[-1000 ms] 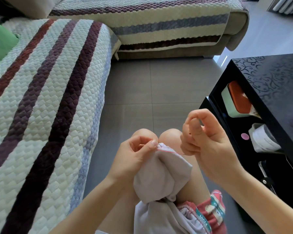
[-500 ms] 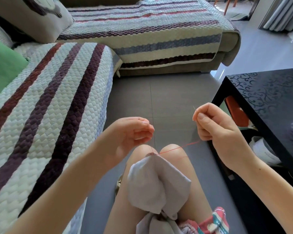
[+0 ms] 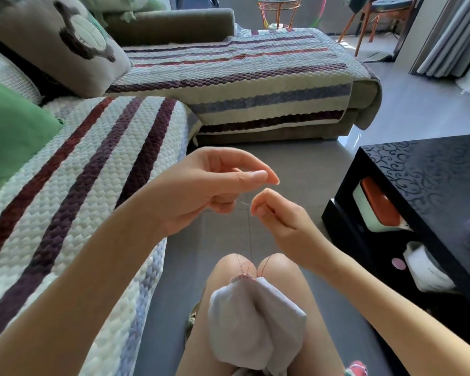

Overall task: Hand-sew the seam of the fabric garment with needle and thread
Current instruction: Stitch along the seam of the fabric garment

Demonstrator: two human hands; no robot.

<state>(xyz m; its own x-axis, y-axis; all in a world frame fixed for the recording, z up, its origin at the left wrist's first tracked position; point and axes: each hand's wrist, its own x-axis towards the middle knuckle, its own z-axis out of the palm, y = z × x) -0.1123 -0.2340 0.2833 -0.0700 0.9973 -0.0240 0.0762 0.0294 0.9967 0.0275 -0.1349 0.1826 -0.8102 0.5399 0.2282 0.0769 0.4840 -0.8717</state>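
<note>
Pale lilac-grey garment (image 3: pixel 255 321), seemingly reddish thread (image 3: pixel 242 264), cream sofa cover (image 3: pixel 65 185) with maroon and purple stripes, glossy black table (image 3: pixel 432 180).

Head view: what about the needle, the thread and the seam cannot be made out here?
Needle: only a thin sliver shows; fingers of the right hand hide the rest.
Thread: too thin to follow upward; whether the left hand pinches it is unclear.
Seam: stitches too small, fabric bunched.
Garment: lower part cut off by the bottom edge.
</note>
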